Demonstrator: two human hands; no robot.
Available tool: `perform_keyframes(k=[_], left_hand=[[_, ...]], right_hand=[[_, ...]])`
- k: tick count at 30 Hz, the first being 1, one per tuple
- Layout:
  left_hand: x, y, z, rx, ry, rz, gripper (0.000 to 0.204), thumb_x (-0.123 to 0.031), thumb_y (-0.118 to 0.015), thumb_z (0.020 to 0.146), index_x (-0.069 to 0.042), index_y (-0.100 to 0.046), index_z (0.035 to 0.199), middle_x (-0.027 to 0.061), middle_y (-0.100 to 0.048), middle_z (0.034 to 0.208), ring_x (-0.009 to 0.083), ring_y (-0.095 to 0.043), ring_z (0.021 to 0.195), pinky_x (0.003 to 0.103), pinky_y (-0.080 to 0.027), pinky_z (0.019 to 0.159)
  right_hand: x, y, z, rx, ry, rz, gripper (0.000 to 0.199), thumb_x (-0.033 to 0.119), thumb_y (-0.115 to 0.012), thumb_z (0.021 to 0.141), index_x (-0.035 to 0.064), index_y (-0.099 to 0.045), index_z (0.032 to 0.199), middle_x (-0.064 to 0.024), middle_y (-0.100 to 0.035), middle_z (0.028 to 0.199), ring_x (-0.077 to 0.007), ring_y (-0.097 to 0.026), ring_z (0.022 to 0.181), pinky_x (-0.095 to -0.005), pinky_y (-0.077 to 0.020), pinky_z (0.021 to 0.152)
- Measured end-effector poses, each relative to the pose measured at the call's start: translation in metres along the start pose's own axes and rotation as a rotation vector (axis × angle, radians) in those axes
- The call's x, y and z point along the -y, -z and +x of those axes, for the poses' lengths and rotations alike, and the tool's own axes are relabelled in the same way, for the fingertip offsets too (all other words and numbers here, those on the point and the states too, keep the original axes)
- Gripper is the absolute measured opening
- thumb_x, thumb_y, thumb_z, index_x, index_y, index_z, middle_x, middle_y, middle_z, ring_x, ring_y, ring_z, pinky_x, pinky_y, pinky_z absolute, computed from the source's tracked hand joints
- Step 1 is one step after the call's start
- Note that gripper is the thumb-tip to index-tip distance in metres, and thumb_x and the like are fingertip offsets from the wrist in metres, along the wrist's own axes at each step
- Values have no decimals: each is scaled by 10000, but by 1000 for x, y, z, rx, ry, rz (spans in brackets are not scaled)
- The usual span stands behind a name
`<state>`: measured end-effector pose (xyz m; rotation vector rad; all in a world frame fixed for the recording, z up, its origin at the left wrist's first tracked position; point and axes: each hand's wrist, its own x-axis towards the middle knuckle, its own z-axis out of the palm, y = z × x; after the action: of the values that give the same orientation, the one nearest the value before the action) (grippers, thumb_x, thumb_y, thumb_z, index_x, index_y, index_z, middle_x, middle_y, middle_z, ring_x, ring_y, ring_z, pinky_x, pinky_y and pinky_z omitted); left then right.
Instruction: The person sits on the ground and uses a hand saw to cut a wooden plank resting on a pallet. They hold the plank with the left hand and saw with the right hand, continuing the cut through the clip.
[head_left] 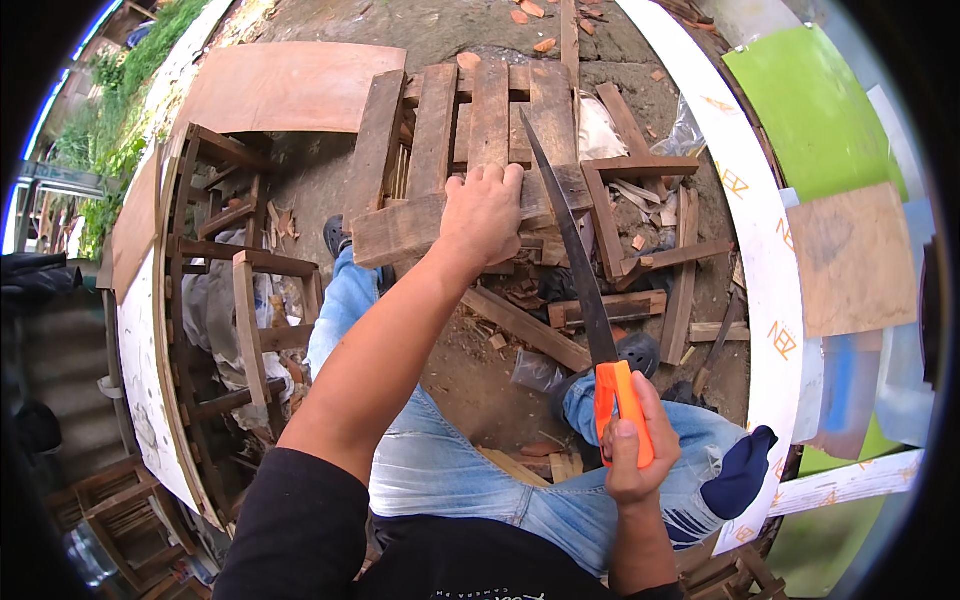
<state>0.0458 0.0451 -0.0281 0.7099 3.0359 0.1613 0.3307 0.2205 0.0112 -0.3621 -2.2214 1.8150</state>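
Observation:
My left hand (482, 212) is closed over a weathered wooden plank (405, 228), pressing it across the near end of a slatted wooden stand (490, 105). The fingertips curl over the plank's far edge. In my right hand (640, 450) is a handsaw (577, 255), gripped by its orange handle. Its long dark blade points away from me and passes by the plank's right part, to the right of my left hand. Whether the teeth touch the wood, I cannot tell.
Wooden frames (250, 262) stand at the left, and an L-shaped frame (600, 215) lies right of the stand. Loose boards (525, 325) and scraps litter the ground between my feet. A white panel (765, 250) borders the right side; a plywood sheet (290, 88) lies far left.

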Motion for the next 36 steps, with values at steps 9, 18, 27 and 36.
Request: perform_keyframes(k=[9, 18, 27, 36], left_hand=[[-3, -2, -1, -25, 22, -8, 580, -119, -754, 722, -83, -539, 1260, 117, -628, 1179, 309, -600, 1159, 493, -454, 940], [-3, -9, -4, -56, -3, -37, 515, -100, -707, 753, -86, -550, 1243, 100, -615, 1174, 287, -582, 1167, 464, -430, 961], [0, -3, -4, -25, -27, -25, 541, -145, -757, 746, -87, -559, 1246, 89, -620, 1179, 280, -581, 1190, 470, -441, 966], [-2, -6, 4, -46, 22, -23, 464, -199, -775, 750, -95, -594, 1164, 93, -633, 1119, 295, -606, 1128, 496, -452, 924]], right_hand=[[11, 2, -2, 38, -3, -99, 457, 115, -603, 941, -134, -599, 1325, -270, -724, 1155, -316, -742, 1025, -364, -560, 914], [53, 28, -45, 59, -142, -156, 452, 123, -590, 949, -154, -601, 1307, -308, -711, 1153, -356, -733, 1047, -382, -554, 932], [27, -68, 96, 29, 179, -132, 409, 38, -592, 973, -86, -605, 1362, -242, -699, 1279, -267, -687, 1187, -344, -517, 1017], [35, -9, -10, 20, 47, -224, 439, 64, -578, 944, -131, -600, 1337, -288, -701, 1225, -336, -714, 1124, -369, -535, 986]])
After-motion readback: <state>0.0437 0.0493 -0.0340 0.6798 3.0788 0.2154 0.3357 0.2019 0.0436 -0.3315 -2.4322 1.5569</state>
